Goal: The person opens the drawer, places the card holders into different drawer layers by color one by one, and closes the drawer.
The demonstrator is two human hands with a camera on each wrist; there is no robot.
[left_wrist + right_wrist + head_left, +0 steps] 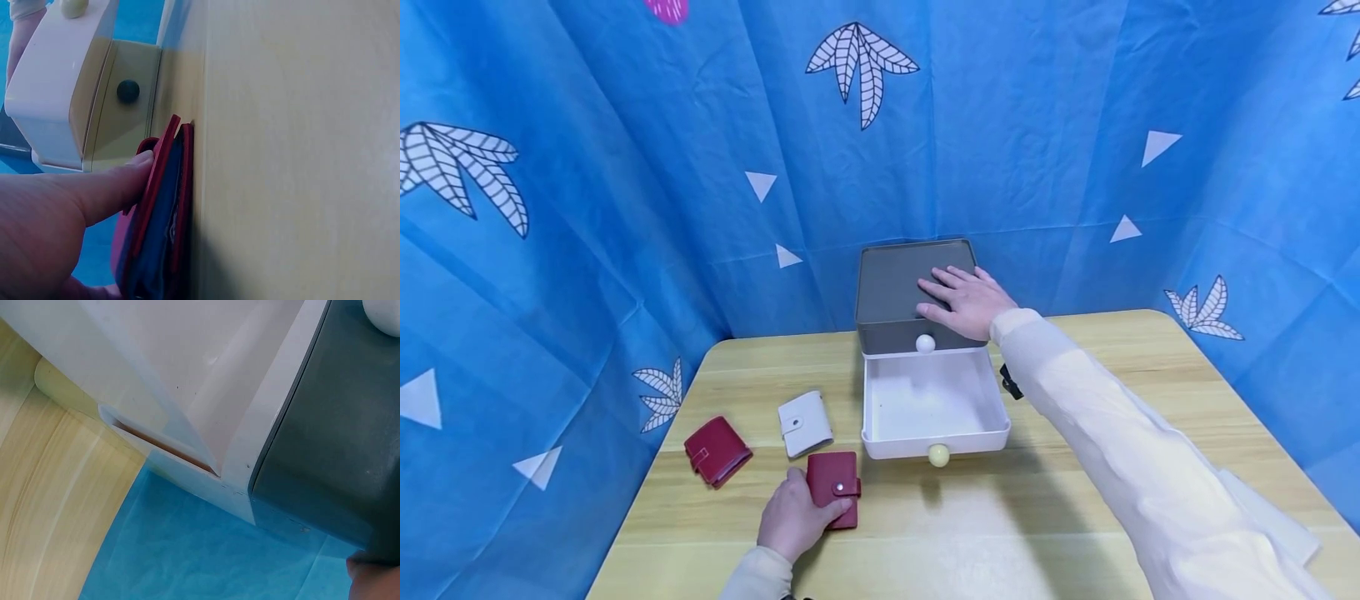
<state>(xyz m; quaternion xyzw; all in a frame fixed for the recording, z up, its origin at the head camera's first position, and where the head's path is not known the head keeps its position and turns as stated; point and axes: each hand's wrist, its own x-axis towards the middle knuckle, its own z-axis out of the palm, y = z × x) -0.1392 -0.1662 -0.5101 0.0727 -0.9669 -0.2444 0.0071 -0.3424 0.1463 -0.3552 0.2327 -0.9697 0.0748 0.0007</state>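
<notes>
My left hand [793,517] grips a dark red snap-button card holder [831,468] lying on the table, thumb across its top. In the left wrist view, the edge of the card holder [159,212] shows its layered sleeves. My right hand [966,302] rests with spread fingers on top of a dark grey drawer box [887,287]. Below the grey part, a white drawer [977,443] with a pale yellow knob stands pulled out, and nothing is seen inside it. A white knob sits on the grey front. Only a bit of the right hand [375,582] shows in the right wrist view.
A white card holder [805,423] lies left of the drawer, and another red card holder [718,450] farther left. A small black item [1011,383] is beside the right forearm. A whitish flat thing [1270,517] lies at the right. Blue curtain [1037,167] surrounds the wooden table.
</notes>
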